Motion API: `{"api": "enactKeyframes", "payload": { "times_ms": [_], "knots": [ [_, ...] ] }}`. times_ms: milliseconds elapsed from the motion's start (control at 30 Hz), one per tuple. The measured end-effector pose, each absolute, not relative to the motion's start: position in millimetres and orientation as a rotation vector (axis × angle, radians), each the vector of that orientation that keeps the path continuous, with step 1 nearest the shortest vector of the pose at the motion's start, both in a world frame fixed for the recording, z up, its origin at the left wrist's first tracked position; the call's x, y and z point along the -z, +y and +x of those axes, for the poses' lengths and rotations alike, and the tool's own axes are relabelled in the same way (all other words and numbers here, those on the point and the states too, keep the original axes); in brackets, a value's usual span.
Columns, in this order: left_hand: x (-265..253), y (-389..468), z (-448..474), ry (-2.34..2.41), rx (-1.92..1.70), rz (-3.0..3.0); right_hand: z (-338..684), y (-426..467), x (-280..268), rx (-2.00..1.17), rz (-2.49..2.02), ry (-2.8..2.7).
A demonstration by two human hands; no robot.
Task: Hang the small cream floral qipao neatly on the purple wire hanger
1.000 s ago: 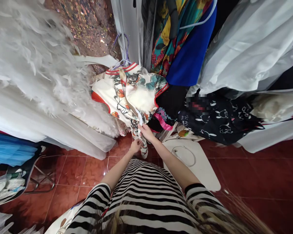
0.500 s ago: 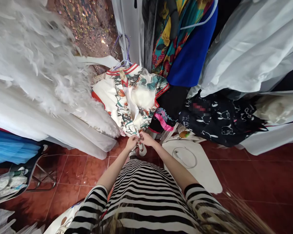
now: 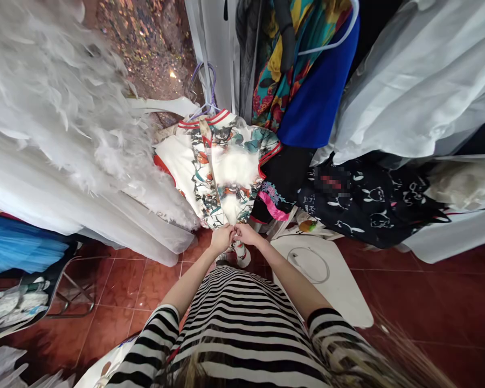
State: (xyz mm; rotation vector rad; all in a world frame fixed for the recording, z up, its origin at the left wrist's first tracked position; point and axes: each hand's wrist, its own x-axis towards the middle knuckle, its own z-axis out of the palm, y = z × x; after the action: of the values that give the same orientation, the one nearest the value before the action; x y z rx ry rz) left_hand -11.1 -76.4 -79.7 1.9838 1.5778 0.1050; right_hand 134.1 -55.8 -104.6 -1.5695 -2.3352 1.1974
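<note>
In front of me a white patterned top (image 3: 196, 161) with red striped trim hangs from a purple hanger (image 3: 212, 89). A seam or opening runs down the middle of its front. My left hand (image 3: 222, 237) is closed on the bottom hem, near that centre line. Right beside it, almost touching, my right hand (image 3: 244, 234) pinches the hem's other side. The fingertips meet, and any small fastener between them is hidden.
White feathery and tulle dresses (image 3: 117, 145) hang at left. A black rabbit-print cloth (image 3: 372, 194) and a blue garment (image 3: 315, 102) hang at right. A white stool (image 3: 343, 291) with a coiled cable stands on the red tiled floor (image 3: 121, 285). A metal-framed chair (image 3: 70, 285) is at left.
Both hands have curled more tightly together at the hem. The gap in the top's front has narrowed, and its front lies straighter.
</note>
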Motion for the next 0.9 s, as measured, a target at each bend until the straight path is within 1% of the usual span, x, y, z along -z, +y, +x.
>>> {"api": "enactKeyframes", "payload": {
  "times_ms": [167, 333, 567, 767, 900],
  "knots": [
    [75, -73, -8, 1.579, -0.001, 2.071, 136, -52, 106, -1.232, -1.611, -2.479],
    [74, -64, -9, 1.6, 0.029, 2.115, 135, -45, 104, -1.247, -1.623, -2.533],
    [67, -46, -31, 1.64, -0.055, 2.151, 131, -45, 90, -1.225, -1.541, -2.448],
    [65, -48, -35, 1.456, -0.099, 2.215, 126, -43, 83, -1.173, -1.52, -2.323],
    [66, -55, -34, 1.43, -0.105, 2.225, 120, -43, 80, -1.146, -1.544, -2.276]
  ]
}}
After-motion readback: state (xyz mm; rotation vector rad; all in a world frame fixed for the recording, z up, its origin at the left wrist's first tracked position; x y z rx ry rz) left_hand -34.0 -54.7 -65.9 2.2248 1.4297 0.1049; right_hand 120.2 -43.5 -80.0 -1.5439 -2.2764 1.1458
